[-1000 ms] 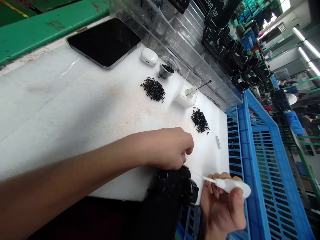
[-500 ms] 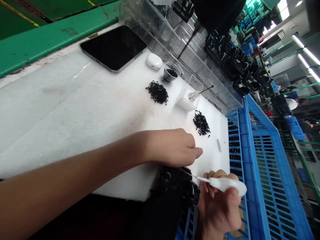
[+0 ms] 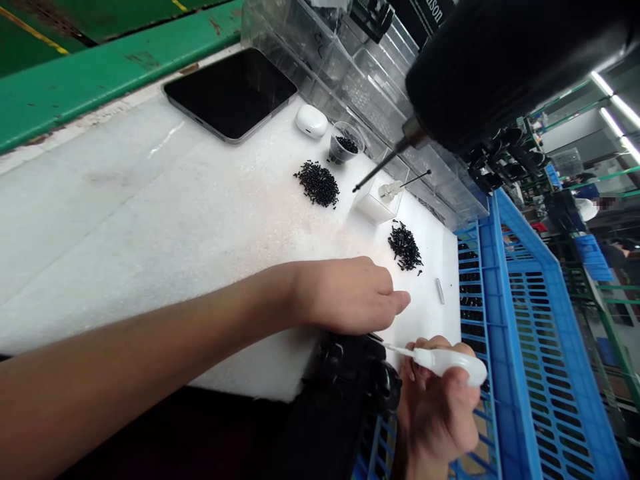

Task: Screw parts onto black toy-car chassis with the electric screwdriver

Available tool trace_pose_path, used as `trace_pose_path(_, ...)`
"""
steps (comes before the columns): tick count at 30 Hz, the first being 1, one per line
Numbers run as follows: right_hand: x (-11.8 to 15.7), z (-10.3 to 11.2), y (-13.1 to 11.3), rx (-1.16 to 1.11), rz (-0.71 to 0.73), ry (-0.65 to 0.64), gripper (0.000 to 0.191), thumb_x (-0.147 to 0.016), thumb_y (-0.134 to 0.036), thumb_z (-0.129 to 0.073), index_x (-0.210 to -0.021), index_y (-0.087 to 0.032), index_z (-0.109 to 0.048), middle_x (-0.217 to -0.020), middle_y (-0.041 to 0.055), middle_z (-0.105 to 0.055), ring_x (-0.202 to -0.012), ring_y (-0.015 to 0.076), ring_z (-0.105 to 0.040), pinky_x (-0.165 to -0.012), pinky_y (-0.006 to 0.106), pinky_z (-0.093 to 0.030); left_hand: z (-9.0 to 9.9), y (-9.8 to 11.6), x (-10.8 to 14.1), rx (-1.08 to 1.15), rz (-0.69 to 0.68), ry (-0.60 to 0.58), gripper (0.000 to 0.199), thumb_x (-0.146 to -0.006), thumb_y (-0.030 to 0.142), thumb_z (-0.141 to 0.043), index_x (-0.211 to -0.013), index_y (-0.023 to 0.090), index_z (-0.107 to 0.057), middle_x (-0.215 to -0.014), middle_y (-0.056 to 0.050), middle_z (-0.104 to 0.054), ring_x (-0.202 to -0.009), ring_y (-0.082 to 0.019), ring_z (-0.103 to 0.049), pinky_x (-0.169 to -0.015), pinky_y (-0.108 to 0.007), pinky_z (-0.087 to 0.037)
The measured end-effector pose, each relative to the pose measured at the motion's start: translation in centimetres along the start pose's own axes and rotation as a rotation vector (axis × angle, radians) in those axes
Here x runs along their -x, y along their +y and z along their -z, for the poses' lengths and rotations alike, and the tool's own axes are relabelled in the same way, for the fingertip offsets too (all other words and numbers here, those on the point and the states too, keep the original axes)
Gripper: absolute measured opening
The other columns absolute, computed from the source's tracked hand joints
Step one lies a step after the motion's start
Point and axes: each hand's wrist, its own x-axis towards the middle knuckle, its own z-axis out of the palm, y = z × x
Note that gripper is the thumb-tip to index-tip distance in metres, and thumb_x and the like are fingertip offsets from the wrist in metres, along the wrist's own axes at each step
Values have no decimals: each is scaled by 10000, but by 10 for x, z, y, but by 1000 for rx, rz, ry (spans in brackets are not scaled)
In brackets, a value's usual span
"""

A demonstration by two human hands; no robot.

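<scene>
My left hand [image 3: 353,293] reaches in from the left, fingers curled down over the top edge of a black plastic part [image 3: 345,363]; its fingertips are mostly hidden. At the lower right my right hand [image 3: 443,413] is wrapped round a white squeeze bottle [image 3: 453,365] with a thin white nozzle. The nozzle points left, and its tip meets the edge of the black part below my left hand. Whether it touches, I cannot tell. A black electric screwdriver [image 3: 500,80] hangs over the table, its long bit angled down to the left.
On the white tabletop [image 3: 150,220] lie two piles of black screws [image 3: 317,183], a small cup of screws [image 3: 345,145], a white earbud case [image 3: 311,121], a tablet [image 3: 230,93] and a clear box [image 3: 377,207] holding a needle tip. Blue crates [image 3: 525,320] stand at the right.
The hanging screwdriver has swung lower and further into view. My right hand and the bottle have shifted slightly left. My left hand has stayed nearly in place.
</scene>
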Motion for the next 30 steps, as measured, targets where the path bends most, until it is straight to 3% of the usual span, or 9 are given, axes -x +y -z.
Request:
trace_pose_path(4, 1, 0, 2, -4, 1, 8, 344, -895, -372, -725, -756, -211, -454, -632, -38, -422, -566, 135, -422, -554, 287, -342, -2, -4, -1, -10, -20, 7, 516, -1035, 487, -353, -731, 185, -641, -878, -93, -731, -693, -191, -609, -605, -309, -414)
trace_pose_path(10, -6, 5, -11, -102, 53, 104, 311, -890, -439, -695, -792, -205, -515, -659, -57, -384, -526, 98, -306, -535, 268, -309, -3, -10, -3, -5, -75, 15, 452, -1008, 439, -397, -708, 186, -621, -842, -83, -730, -702, -192, -617, -647, -325, -424)
trace_pose_path(13, -33, 16, -22, -21, 110, 117, 210, -874, -379, -702, -957, -223, -589, -746, -24, -538, -628, 130, -482, -637, 294, -412, -3, -11, -2, -20, -95, 22, 459, -1021, 419, -383, -711, 183, -627, -856, -84, -730, -738, -195, -624, -664, -316, -423)
trace_pose_path(16, -78, 28, -25, 193, 171, 149, 351, -820, -324, -783, -1091, -215, -588, -912, 44, -718, -842, 195, -656, -837, 381, -488, -3, -9, 1, -111, -128, 74, 472, -1042, 399, -342, -725, 185, -620, -848, -85, -717, -771, -202, -621, -684, -319, -414)
trace_pose_path(19, -129, 32, -15, 423, 79, 148, 469, -768, -377, -841, -1102, -206, -557, -1017, 94, -770, -1012, 248, -705, -901, 398, -497, -1, -10, 6, -189, -131, 132, 472, -1049, 414, -324, -775, 185, -633, -831, -89, -701, -821, -233, -629, -713, -341, -415)
trace_pose_path(22, -167, 24, 4, 473, 7, 78, 522, -690, -427, -872, -1030, -195, -551, -1015, 124, -781, -1014, 260, -721, -901, 397, -518, 3, -13, 17, -223, -115, 181, 436, -1039, 363, -347, -797, 182, -661, -844, -90, -707, -841, -239, -646, -710, -340, -428)
trace_pose_path(26, -186, 12, 27, 497, -25, 3, 571, -597, -485, -896, -930, -203, -528, -959, 129, -786, -906, 247, -727, -844, 388, -555, 5, -21, 28, -229, -52, 233, 224, -913, 204, -512, -920, 187, -734, -900, -83, -744, -863, -230, -684, -658, -296, -454)
trace_pose_path(30, -179, 21, 25, 580, -6, 43, 607, -540, -463, -943, -934, -188, -572, -856, 72, -748, -795, 228, -691, -753, 363, -549, 2, -29, 22, -242, 0, 250, 290, -771, 142, -626, -1017, 200, -770, -1007, -102, -763, -1005, -277, -700, -716, -299, -505)
